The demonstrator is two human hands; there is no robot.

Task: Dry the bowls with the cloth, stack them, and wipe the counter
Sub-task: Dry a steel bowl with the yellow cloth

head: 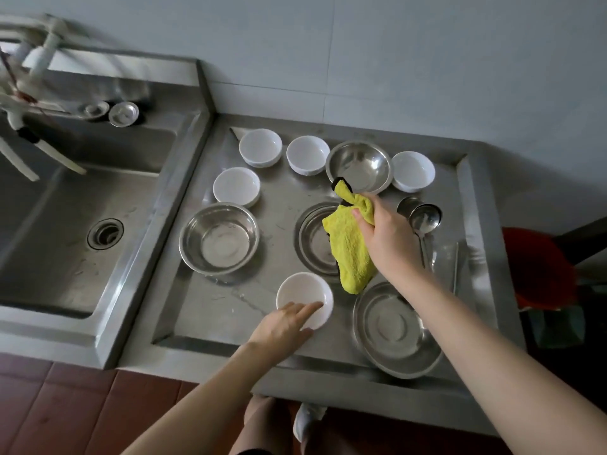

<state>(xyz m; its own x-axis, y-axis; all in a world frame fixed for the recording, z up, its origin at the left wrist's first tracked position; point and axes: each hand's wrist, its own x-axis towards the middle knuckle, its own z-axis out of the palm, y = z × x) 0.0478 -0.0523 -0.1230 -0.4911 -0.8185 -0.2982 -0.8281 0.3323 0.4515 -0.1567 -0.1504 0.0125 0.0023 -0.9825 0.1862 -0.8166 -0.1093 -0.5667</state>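
Observation:
My right hand (386,236) grips a yellow cloth (349,247), which hangs above a steel bowl (312,238) in the middle of the steel counter (282,198). My left hand (285,325) reaches with straight fingers over the near rim of a small white bowl (303,292) at the counter's front. Several more white bowls stand apart at the back: one at the far left (260,147), one beside it (307,155), one at the far right (413,170), one lower left (236,186). Steel bowls sit at the left (219,238), back (359,165) and front right (394,330).
A steel ladle (425,218) and a steel cup (407,206) lie at the counter's right side. The deep sink (65,205) with its drain and white tap pipes is on the left. A red bucket (538,267) stands past the right edge.

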